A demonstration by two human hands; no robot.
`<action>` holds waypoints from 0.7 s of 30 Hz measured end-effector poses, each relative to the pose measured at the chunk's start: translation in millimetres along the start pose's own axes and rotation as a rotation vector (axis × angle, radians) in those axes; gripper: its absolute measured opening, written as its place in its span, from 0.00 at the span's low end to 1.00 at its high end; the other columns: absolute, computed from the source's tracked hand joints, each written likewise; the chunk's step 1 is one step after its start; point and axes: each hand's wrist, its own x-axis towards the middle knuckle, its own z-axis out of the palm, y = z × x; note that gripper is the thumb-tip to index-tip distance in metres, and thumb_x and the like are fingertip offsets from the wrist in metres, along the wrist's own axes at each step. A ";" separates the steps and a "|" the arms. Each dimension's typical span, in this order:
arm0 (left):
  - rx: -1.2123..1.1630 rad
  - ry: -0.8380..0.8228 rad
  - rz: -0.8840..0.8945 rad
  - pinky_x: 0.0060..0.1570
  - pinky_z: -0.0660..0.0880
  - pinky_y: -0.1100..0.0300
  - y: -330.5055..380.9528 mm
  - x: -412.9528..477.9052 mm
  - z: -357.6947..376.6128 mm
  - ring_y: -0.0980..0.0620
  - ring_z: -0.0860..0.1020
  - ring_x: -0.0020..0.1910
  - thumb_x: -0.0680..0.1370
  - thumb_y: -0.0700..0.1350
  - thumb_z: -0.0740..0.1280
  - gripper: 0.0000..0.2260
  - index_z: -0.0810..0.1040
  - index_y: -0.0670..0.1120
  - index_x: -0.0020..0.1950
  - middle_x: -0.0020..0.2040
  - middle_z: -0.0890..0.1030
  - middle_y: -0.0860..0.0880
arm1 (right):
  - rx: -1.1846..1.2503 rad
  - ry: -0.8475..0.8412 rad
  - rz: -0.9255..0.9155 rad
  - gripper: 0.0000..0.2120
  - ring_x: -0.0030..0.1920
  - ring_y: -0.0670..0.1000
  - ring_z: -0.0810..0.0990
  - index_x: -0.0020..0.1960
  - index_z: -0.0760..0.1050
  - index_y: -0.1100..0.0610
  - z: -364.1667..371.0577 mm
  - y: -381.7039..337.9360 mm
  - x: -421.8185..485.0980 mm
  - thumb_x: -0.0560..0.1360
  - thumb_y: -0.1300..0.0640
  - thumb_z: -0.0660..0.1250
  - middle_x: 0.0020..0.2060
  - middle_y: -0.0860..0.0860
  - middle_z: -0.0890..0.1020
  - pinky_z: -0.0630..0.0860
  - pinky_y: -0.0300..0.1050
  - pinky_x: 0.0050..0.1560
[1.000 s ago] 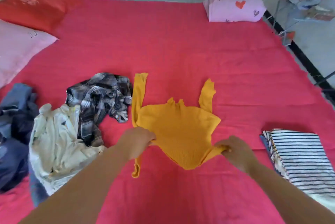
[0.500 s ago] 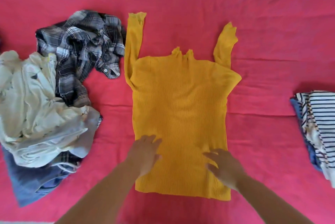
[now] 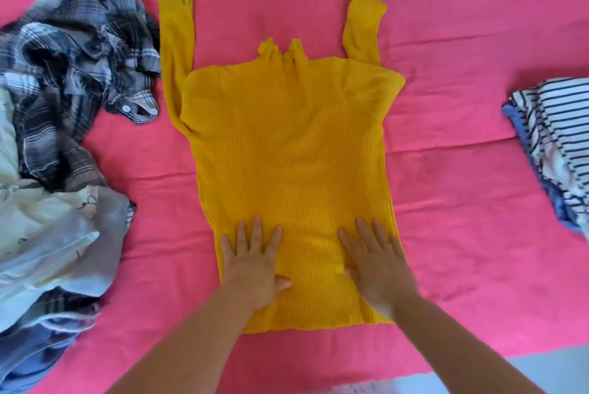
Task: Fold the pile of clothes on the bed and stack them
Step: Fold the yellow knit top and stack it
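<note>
Head view: we press left hand (image 3: pixel 253 261) and right hand (image 3: pixel 377 261) flat, fingers straight, on yellow sweater (image 3: pixel 287 145) hem, frame centre, on the pink bed (image 3: pixel 462 186). Risk: ribbed knit stretches or bunches if palms drag; sleeves up top could fold crooked.

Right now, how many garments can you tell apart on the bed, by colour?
Yellow sweater: 1
Grey plaid shirt: 1
Cream garment: 1
Striped top: 1
Blue: 2, left-pile garment, right-stack layer
Total: 6 visible
</note>
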 end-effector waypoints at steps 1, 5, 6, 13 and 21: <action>0.003 0.008 0.005 0.69 0.36 0.36 -0.9 -0.1 1.2 0.37 0.31 0.72 0.74 0.68 0.55 0.42 0.24 0.54 0.67 0.73 0.27 0.43 | -0.012 0.015 0.022 0.35 0.66 0.64 0.71 0.71 0.64 0.47 3.0 -1.4 -0.7 0.66 0.44 0.70 0.69 0.55 0.70 0.72 0.60 0.59; 0.031 0.026 0.010 0.70 0.38 0.36 -2.7 0.0 3.3 0.37 0.32 0.72 0.74 0.70 0.53 0.42 0.26 0.54 0.71 0.73 0.27 0.43 | -0.037 0.117 0.106 0.27 0.60 0.61 0.78 0.67 0.65 0.47 9.4 -9.9 -10.5 0.69 0.44 0.55 0.63 0.53 0.77 0.77 0.56 0.51; 0.029 0.033 0.013 0.70 0.38 0.36 -2.8 0.4 4.4 0.37 0.32 0.73 0.73 0.70 0.52 0.42 0.26 0.54 0.71 0.73 0.27 0.43 | -0.029 0.142 0.115 0.26 0.60 0.60 0.78 0.67 0.65 0.47 12.3 -10.9 -11.2 0.70 0.45 0.53 0.63 0.53 0.77 0.77 0.56 0.51; 0.026 0.189 0.070 0.70 0.36 0.36 -13.5 2.9 21.1 0.38 0.31 0.72 0.72 0.72 0.47 0.40 0.23 0.55 0.67 0.71 0.25 0.44 | -0.087 0.156 0.186 0.24 0.65 0.61 0.73 0.71 0.62 0.50 34.5 -16.0 -11.0 0.80 0.45 0.42 0.67 0.55 0.72 0.66 0.57 0.63; -0.069 0.380 0.112 0.61 0.56 0.35 -21.2 16.0 46.2 0.34 0.64 0.68 0.71 0.74 0.41 0.40 0.63 0.50 0.72 0.71 0.67 0.39 | -0.056 0.269 0.154 0.26 0.72 0.59 0.58 0.75 0.56 0.51 52.3 -18.0 -3.5 0.80 0.45 0.37 0.72 0.56 0.64 0.56 0.58 0.67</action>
